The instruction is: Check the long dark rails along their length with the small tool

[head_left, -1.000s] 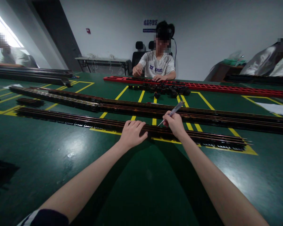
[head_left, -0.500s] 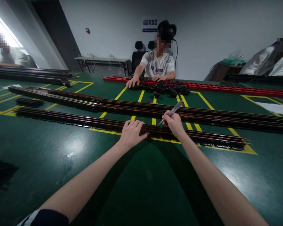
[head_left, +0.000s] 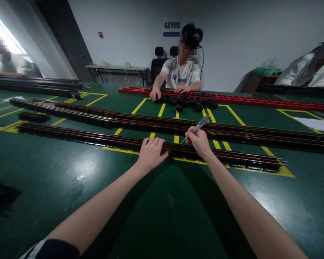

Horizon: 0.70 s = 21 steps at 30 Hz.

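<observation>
A long dark strip assembly [head_left: 118, 140] with copper-coloured rods along it lies across the table before me. My left hand [head_left: 151, 153] presses down over its middle, fingers curled across the top and thumb along the near side. In my right hand [head_left: 198, 141] is a slim screwdriver [head_left: 201, 124] with a translucent handle, held like a pen. Its thin metal tip points down and left onto the strip, just right of my left hand; what it touches there is too small to make out.
More long dark strips [head_left: 226, 132] lie just beyond, with a short bundle [head_left: 34, 117] at left. Across the table, a co-worker's hand [head_left: 155, 94] rests at small black parts [head_left: 196, 102] before a red slotted rail [head_left: 272, 100]. White paper [head_left: 315, 123] lies at right.
The co-worker's hand across the table has shifted slightly to the right on the black parts. My own hands and the screwdriver stay almost still.
</observation>
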{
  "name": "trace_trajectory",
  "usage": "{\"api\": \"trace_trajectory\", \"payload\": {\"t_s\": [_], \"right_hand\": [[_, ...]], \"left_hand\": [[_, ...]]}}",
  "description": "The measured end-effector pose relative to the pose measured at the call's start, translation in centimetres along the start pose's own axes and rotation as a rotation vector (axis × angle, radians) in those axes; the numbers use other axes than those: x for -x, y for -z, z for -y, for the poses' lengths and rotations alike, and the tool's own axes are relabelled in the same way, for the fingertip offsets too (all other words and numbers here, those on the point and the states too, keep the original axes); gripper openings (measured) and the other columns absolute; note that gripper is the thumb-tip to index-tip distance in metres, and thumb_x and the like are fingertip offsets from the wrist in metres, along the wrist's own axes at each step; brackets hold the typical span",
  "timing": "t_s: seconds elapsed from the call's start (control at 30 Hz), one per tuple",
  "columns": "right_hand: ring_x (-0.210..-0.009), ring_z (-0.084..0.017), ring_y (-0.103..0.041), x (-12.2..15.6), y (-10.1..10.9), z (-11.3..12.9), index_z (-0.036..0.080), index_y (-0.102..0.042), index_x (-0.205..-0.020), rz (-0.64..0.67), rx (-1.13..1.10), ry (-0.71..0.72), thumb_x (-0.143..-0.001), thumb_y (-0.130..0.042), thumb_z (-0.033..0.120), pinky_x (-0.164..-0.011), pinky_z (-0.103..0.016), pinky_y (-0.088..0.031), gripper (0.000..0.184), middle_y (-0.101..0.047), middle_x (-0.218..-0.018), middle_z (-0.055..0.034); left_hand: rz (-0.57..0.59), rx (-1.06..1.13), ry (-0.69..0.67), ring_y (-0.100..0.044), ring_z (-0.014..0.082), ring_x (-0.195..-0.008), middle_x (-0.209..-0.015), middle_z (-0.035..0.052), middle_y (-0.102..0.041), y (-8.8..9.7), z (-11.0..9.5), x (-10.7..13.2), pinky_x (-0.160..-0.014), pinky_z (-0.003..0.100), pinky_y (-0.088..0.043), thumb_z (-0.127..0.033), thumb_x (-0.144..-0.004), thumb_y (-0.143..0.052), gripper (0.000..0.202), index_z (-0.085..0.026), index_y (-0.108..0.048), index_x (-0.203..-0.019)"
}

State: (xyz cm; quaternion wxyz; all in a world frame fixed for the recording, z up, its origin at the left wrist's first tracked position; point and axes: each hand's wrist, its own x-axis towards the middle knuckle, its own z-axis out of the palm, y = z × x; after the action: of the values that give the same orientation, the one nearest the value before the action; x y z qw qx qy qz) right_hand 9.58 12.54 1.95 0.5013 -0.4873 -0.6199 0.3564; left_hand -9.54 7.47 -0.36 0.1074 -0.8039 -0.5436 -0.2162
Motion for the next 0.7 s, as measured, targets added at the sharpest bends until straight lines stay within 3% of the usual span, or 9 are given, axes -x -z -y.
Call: {"api": "trace_trajectory", "payload": {"t_s": [0.23, 0.7], "right_hand": [[-0.049, -0.013, -0.053, 0.13, -0.25, 0.35, 0.021, -0.05, -0.06, 0.017, 0.014, 0.007, -0.069, -0.056, 0.033, -0.053, -0.025, -0.043, 0.016, -0.053, -0.048, 0.0027], [-0.052, -0.014, -0.057, 0.4, -0.6, 0.99, 0.02, -0.053, -0.062, 0.057, 0.036, 0.024, -0.071, -0.057, 0.034, -0.057, -0.026, -0.046, 0.017, -0.058, -0.051, 0.0009]], "left_hand": [[-0.035, 0.033, -0.029, -0.057, 0.0258, -0.11, -0.116, 0.0097, -0.065, -0.07, 0.05, 0.11, -0.096, 0.045, -0.037, -0.032, -0.089, -0.045, 0.028, -0.017, -0.059, -0.109], [-0.03, 0.023, -0.029, -0.056, 0.024, -0.11, -0.116, 0.008, -0.065, -0.05, 0.11, 0.28, -0.1, 0.045, -0.034, -0.017, -0.087, -0.04, 0.032, -0.019, -0.059, -0.113]]}}
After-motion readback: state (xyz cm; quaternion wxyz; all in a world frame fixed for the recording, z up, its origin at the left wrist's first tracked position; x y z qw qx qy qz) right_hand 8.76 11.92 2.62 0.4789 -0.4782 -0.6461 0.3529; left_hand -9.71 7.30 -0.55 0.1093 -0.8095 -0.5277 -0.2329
